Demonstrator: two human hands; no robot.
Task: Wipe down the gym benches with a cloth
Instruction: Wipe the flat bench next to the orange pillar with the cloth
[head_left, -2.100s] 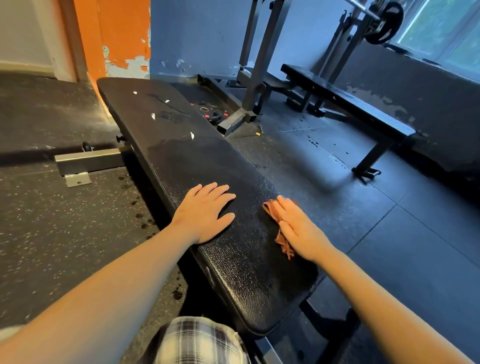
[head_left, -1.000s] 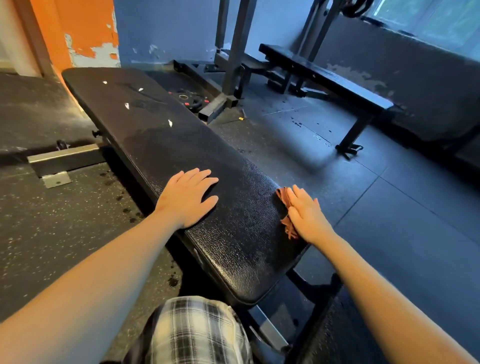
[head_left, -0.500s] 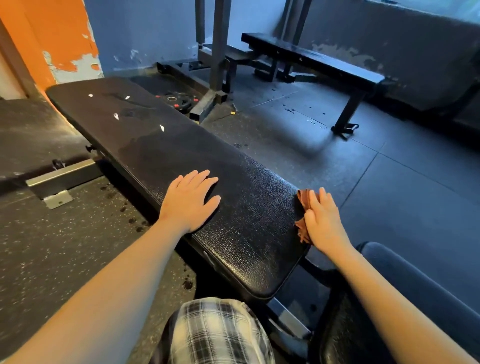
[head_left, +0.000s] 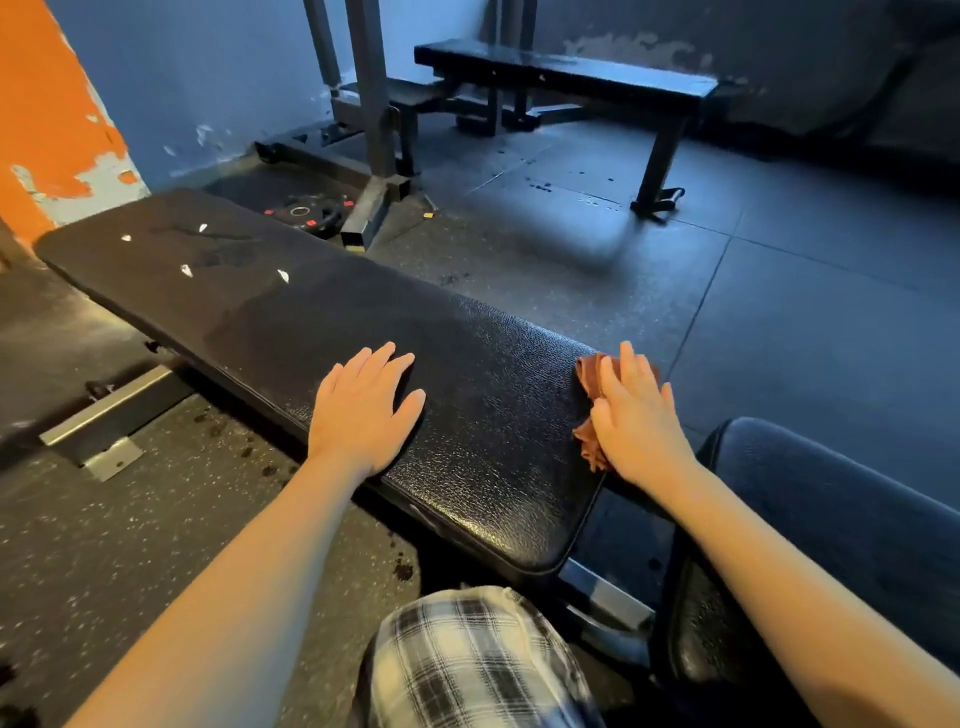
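A long black padded bench (head_left: 291, 317) runs from the far left toward me, with small white tears near its far end. My left hand (head_left: 363, 410) rests flat on the pad near its front edge, fingers straight. My right hand (head_left: 636, 415) presses a reddish-brown cloth (head_left: 589, 410) with straight fingers against the pad's right edge; most of the cloth is hidden under the palm. A second black bench (head_left: 571, 73) stands across the floor at the back.
A separate black seat pad (head_left: 831, 519) sits at the lower right, beside my right forearm. A rack upright (head_left: 371, 104) and a weight plate (head_left: 306, 213) stand behind the near bench. My plaid-clad knee (head_left: 467, 660) is at the bottom. Dark rubber floor lies to the right.
My right hand has slid the cloth from the middle of the pad out to its right edge. My left hand has stayed flat in place. The view has swung rightward and down.
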